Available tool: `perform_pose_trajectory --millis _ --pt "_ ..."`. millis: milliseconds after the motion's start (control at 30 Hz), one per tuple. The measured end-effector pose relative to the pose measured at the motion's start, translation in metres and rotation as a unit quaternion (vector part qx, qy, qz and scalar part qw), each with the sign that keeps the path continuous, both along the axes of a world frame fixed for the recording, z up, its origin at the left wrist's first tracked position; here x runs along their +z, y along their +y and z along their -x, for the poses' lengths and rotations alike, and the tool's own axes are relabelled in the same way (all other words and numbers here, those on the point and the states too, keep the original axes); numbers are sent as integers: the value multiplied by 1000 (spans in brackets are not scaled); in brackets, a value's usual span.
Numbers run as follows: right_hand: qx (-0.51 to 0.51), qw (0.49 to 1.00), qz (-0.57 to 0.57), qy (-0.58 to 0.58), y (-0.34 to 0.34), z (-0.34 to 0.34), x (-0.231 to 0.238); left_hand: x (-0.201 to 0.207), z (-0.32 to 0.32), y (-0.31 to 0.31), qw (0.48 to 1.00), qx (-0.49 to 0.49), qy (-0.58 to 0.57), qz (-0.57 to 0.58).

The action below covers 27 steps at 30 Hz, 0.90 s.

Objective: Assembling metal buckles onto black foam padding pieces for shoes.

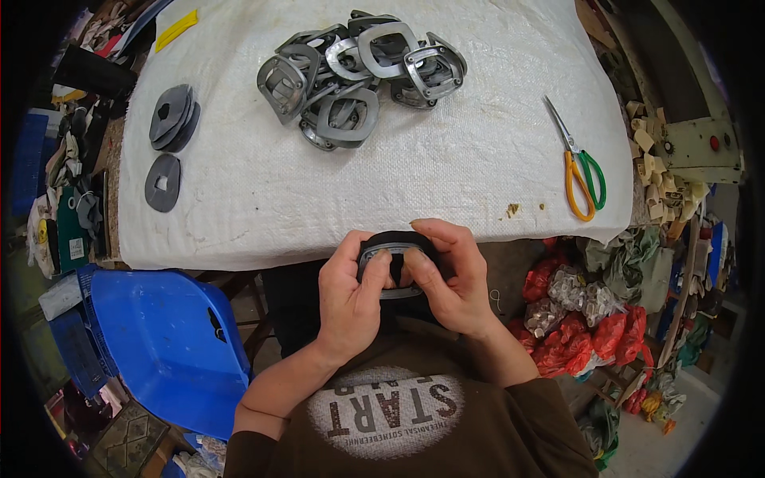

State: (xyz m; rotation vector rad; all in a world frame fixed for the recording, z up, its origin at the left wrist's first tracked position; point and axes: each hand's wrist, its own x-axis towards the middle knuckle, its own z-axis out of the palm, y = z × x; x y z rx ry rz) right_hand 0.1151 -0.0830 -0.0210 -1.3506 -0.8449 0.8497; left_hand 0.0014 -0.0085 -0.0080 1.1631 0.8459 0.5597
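Where fingers (446, 232) curl inward, the gray frame (394, 248) sits between them.

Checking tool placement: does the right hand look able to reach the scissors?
Probably yes: the white cloth between the right hand and the scissors holds only small yellowish bits, though that hand must first release the grey frame.

Large lettering (390, 408) (plus smaller print) marks the brown shirt (502, 426). Beyond the left edge of the bench (470, 171), something green (67, 211) bears an unreadable label (76, 248).
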Motion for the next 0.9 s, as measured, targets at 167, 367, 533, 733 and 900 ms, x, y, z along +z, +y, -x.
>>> perform_pose_trajectory --millis 167,367,533,733,900 --pt "1 991 17 -132 3 -3 1 -4 0 -2 1000 -9 5 -28" --pt "14 994 58 89 1 -16 9 -2 7 8 958 -37 -159 234" --pt "45 993 52 95 1 -18 14 -2 12 14 950 -50 -150 268" --pt "53 996 40 61 -1 -14 14 -6 14 14 937 -56 -172 298" --pt "49 997 10 50 -5 -13 11 3 11 13 911 -42 -218 348"
